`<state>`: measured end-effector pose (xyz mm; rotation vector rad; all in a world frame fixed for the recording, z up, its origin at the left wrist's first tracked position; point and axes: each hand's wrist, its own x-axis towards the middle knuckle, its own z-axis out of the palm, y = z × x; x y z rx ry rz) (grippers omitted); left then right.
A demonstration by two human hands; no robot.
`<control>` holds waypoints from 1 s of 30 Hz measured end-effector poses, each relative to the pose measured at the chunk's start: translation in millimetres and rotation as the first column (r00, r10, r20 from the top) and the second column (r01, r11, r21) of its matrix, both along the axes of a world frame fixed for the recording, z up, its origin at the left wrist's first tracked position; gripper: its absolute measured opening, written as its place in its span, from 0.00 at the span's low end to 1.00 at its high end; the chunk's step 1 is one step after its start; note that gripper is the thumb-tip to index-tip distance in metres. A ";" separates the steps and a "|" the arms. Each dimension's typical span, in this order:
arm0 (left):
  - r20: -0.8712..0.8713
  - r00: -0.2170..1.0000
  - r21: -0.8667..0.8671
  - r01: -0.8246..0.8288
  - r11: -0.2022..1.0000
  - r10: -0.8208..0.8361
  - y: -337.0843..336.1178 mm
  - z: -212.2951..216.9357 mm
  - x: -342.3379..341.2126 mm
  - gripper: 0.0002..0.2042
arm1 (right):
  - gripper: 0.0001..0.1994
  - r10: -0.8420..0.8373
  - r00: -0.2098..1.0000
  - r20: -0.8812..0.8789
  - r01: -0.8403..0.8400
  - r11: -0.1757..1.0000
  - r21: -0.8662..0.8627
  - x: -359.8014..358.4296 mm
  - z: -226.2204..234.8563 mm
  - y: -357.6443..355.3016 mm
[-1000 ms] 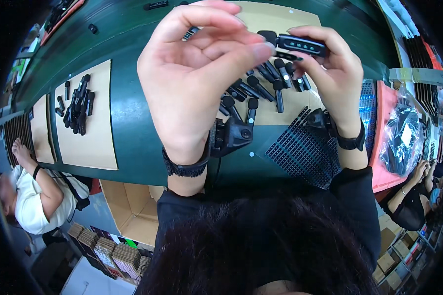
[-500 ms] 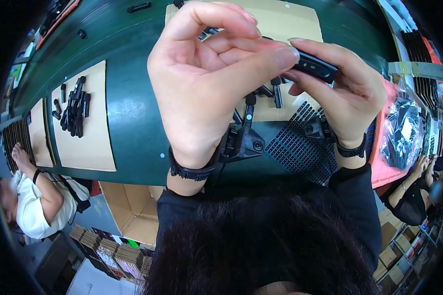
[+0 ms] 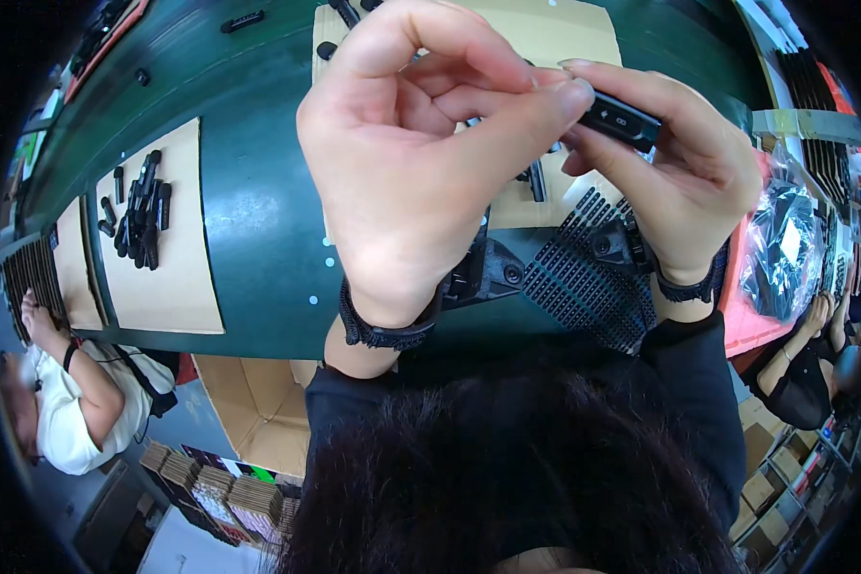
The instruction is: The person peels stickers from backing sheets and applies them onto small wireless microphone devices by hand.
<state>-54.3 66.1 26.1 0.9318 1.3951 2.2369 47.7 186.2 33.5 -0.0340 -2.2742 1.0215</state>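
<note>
Held up over the table is a small black oblong device (image 3: 620,121) with pale symbols on its face, perhaps a clip-on microphone. My right hand (image 3: 684,167) grips its right end between thumb and fingers. My left hand (image 3: 402,163) is closed in a pinch at the other end, its thumb tip covering that end; what lies beneath the thumb is hidden. Behind my hands, a cardboard sheet (image 3: 584,38) carries more black pieces, partly covered by them. Black straps circle both wrists, and black brackets (image 3: 497,273) show beside them.
On the left, a second cardboard sheet (image 3: 177,287) bears a pile of black devices (image 3: 143,215). A black perforated mat (image 3: 584,277) lies below my right hand. At right, a pink tray (image 3: 741,325) holds a clear plastic bag (image 3: 783,249). An open carton (image 3: 249,402) stands below the green table (image 3: 258,239). Other people work at both sides.
Both hands have shifted slightly right with the black device, which stays between them. My left thumb remains at its end. The view has moved a little.
</note>
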 end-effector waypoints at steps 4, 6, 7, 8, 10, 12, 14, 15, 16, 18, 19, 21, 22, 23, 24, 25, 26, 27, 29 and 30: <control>0.087 0.975 0.340 0.162 0.926 -0.203 7.1 -5.8 -0.7 0.10 | 0.14 -0.011 1.000 -0.013 0.011 1.000 0.026 -0.1 0.4 -2.5; 0.019 0.996 0.141 0.088 0.986 -0.092 9.3 -2.9 -1.8 0.08 | 0.14 -0.012 0.998 0.062 0.012 1.000 0.013 -2.4 0.9 -1.8; -0.070 0.997 -0.051 0.010 0.999 -0.014 14.3 0.5 -3.0 0.06 | 0.14 -0.026 0.995 0.099 0.025 1.000 0.011 -1.8 1.5 0.9; -0.173 0.984 -0.233 -0.086 0.969 0.046 18.4 1.7 -4.8 0.05 | 0.14 -0.033 0.995 0.099 0.032 0.999 0.012 0.1 0.8 3.8; -0.190 0.977 -0.275 0.037 0.961 -0.093 15.8 -10.6 -20.2 0.05 | 0.14 0.021 0.996 0.083 -0.016 0.998 -0.064 2.7 -4.0 8.4; -0.205 0.902 -0.367 0.290 0.884 -0.381 12.5 -22.6 -32.7 0.08 | 0.14 0.048 0.996 0.073 -0.040 0.994 -0.104 1.9 -5.2 10.6; -0.216 0.919 -0.344 0.245 0.907 -0.330 14.3 -25.1 -31.2 0.06 | 0.13 0.075 0.989 0.125 -0.060 0.991 -0.122 0.8 -4.1 12.6; -0.226 0.933 -0.318 0.200 0.927 -0.279 15.5 -25.2 -30.0 0.04 | 0.13 0.089 0.985 0.150 -0.069 0.989 -0.131 0.5 -3.6 13.0; -0.235 0.945 -0.292 0.154 0.944 -0.227 16.7 -24.6 -28.5 0.03 | 0.13 0.087 0.985 0.148 -0.068 0.989 -0.131 -0.1 -4.3 11.9; -0.351 0.921 -0.349 0.038 0.936 -0.168 19.7 -23.5 -22.3 0.02 | 0.12 -0.014 0.987 0.158 0.043 0.983 -0.180 -4.2 -11.8 7.3; -0.467 0.876 -0.388 -0.085 0.918 -0.116 20.9 -22.4 -18.7 0.02 | 0.12 -0.065 0.984 0.164 0.098 0.974 -0.204 -5.6 -14.2 6.2; -0.580 0.811 -0.408 -0.211 0.888 -0.073 22.7 -23.6 -17.6 0.03 | 0.11 -0.080 0.982 0.172 0.103 0.987 -0.126 -7.7 -16.0 6.2; -0.574 0.817 -0.416 -0.230 0.880 -0.058 24.0 -27.3 -18.6 0.03 | 0.11 -0.095 0.979 0.179 0.105 0.994 -0.044 -8.8 -15.9 6.2; -0.568 0.822 -0.425 -0.250 0.870 -0.041 25.2 -31.8 -20.3 0.05 | 0.11 -0.110 0.977 0.184 0.105 0.994 0.038 -10.3 -16.1 6.4; -0.563 0.826 -0.433 -0.267 0.861 -0.027 26.2 -35.5 -22.1 0.09 | 0.11 -0.111 0.977 0.181 0.106 0.994 0.040 -11.3 -18.1 9.6; -0.566 0.824 -0.431 -0.269 0.862 -0.025 27.1 -38.4 -25.0 0.09 | 0.11 -0.022 0.979 0.204 0.041 0.995 -0.090 -13.6 -22.3 17.6; -0.555 0.832 -0.402 -0.272 0.874 0.004 27.8 -41.2 -28.8 0.08 | 0.11 0.071 0.974 0.215 -0.023 0.975 -0.219 -17.7 -27.2 27.6; -0.542 0.840 -0.376 -0.277 0.884 0.032 27.5 -43.2 -32.2 0.06 | 0.11 0.168 0.962 0.213 -0.086 0.934 -0.347 -23.6 -30.7 36.5; -0.529 0.848 -0.352 -0.260 0.899 0.039 36.6 -50.9 -35.0 0.06 | 0.10 0.204 0.950 0.235 -0.090 0.902 -0.421 -38.2 -40.2 65.6; -0.568 0.816 -0.317 -0.337 0.886 0.107 36.3 -53.5 -35.5 0.06 | 0.10 0.259 0.933 0.250 -0.110 0.866 -0.487 -48.3 -43.0 77.8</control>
